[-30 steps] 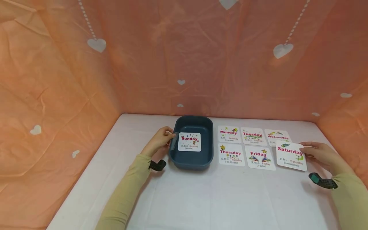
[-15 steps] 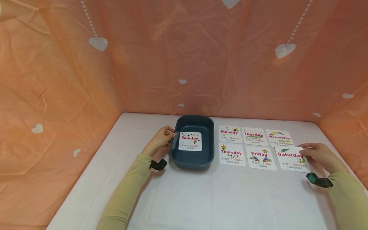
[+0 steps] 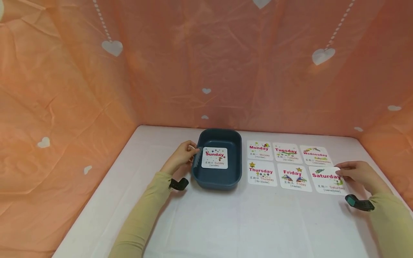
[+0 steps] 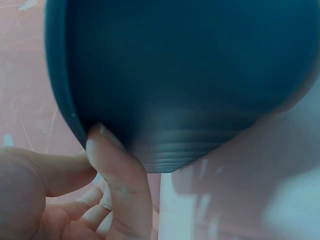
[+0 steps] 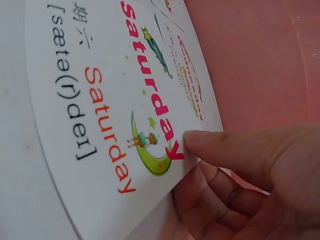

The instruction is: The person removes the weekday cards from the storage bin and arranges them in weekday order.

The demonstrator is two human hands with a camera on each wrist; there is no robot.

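My left hand (image 3: 182, 154) pinches the left rim of a dark blue plastic tray (image 3: 217, 182), thumb and finger on either side of the wall in the left wrist view. Inside the tray lies the Sunday card (image 3: 214, 158). At the right, my right hand (image 3: 362, 175) pinches the right edge of the Saturday card (image 3: 327, 180), thumb on the printed face and the other fingers curled beneath. That card is at the right end of the front row, beside the Friday card (image 3: 295, 177) and just in front of the Wednesday card (image 3: 315, 155).
The Monday (image 3: 260, 150) and Tuesday (image 3: 287, 153) cards lie in the back row, with the Thursday card (image 3: 262, 173) in front of Monday. A white cloth covers the table (image 3: 206, 222). Orange curtains (image 3: 232, 71) with hearts enclose the back and sides.
My right hand has lowered the Saturday card toward the table and slightly nearer me, so it overlaps the Wednesday card less. The left hand keeps its hold on the tray.
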